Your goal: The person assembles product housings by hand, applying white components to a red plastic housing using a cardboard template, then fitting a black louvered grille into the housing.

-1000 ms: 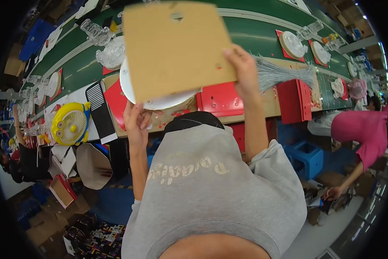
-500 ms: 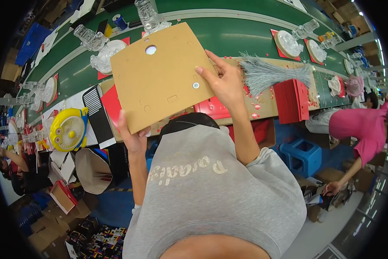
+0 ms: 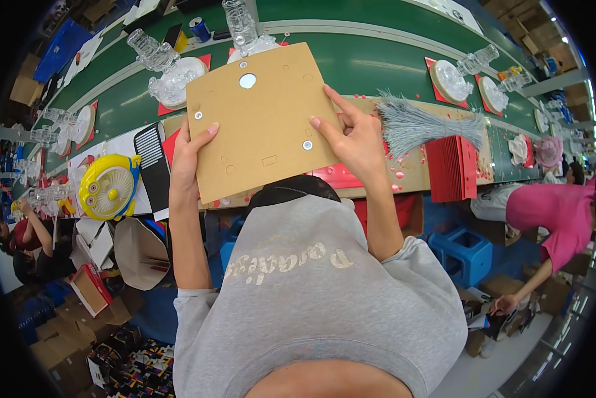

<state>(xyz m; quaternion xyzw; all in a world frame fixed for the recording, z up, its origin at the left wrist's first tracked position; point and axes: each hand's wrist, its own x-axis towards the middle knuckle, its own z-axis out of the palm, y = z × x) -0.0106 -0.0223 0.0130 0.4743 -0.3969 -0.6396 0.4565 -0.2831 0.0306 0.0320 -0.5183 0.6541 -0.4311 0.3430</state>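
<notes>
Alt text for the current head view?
A person's left grip and right grip hold a squarish tan board with a round hole, one at each side. A yellow fan is at left; a gray wire bundle and stacked red panels are at right.

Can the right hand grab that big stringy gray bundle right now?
Probably yes: the gray bundle lies just to the right of the right hand, with nothing seen between them. But that hand holds the tan board, so it would likely need to let go first.
</notes>
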